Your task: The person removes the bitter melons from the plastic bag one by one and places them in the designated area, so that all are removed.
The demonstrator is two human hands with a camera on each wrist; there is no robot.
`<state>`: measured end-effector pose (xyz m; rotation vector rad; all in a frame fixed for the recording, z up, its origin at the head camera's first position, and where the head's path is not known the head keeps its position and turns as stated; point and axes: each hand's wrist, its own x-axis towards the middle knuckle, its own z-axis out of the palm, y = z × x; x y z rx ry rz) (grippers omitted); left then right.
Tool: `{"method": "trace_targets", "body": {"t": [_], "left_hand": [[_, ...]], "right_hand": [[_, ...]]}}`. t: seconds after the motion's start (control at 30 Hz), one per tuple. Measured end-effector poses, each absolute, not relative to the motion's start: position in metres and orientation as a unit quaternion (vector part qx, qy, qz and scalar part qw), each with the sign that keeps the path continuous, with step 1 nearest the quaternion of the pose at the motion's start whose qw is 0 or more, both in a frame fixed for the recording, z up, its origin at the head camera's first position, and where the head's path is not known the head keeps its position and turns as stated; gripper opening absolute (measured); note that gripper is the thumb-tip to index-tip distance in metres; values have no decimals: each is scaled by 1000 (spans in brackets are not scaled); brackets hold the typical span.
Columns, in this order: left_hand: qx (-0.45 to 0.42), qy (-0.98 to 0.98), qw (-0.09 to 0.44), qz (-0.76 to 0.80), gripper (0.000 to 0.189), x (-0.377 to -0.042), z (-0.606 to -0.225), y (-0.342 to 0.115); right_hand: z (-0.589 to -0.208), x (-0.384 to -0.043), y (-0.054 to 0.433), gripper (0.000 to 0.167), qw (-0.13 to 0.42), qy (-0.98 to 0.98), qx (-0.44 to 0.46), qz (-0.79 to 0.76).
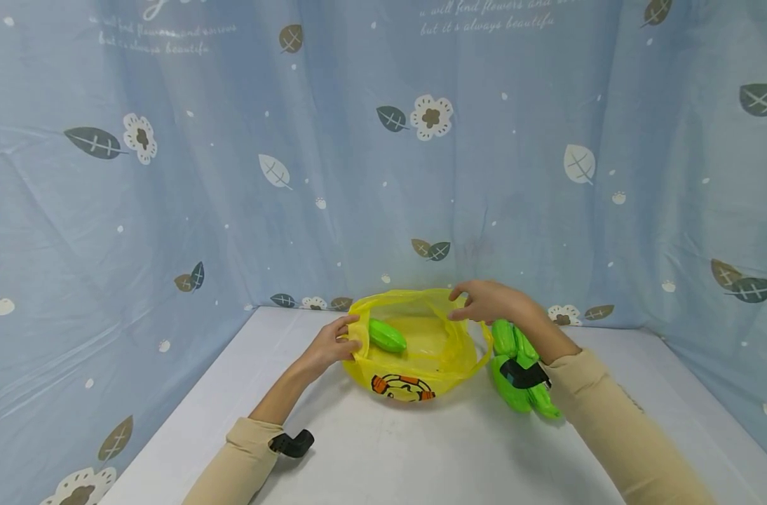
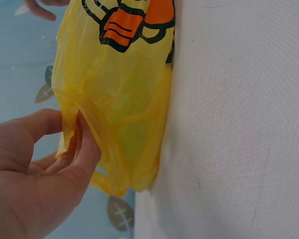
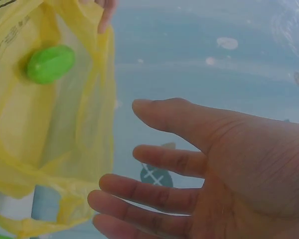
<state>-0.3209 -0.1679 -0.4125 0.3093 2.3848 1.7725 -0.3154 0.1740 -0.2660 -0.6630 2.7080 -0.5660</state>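
A yellow plastic bag (image 1: 415,375) with an orange and black printed figure stands on the table, its mouth spread wide. Inside it lies a green oblong thing (image 1: 387,337), shiny and smooth, near the left wall; it also shows in the right wrist view (image 3: 51,64). My left hand (image 1: 329,345) pinches the bag's left rim between thumb and fingers, as the left wrist view of that hand (image 2: 45,164) shows. Over the bag's right rim hovers my right hand (image 1: 491,301), fingers spread and holding nothing.
Several shiny green things (image 1: 516,400) lie right of the bag, partly hidden by the right forearm. The white table (image 1: 383,456) meets a blue patterned curtain (image 1: 358,175) behind and at both sides. A black wrist camera (image 1: 292,443) sits on the left sleeve.
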Motion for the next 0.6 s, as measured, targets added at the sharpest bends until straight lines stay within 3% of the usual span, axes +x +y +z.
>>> {"method": "trace_targets", "body": {"t": [0.6], "left_hand": [[112, 788, 71, 602, 66, -322, -416, -168]], "right_hand": [[-282, -336, 149, 52, 172, 933, -235, -212]]}}
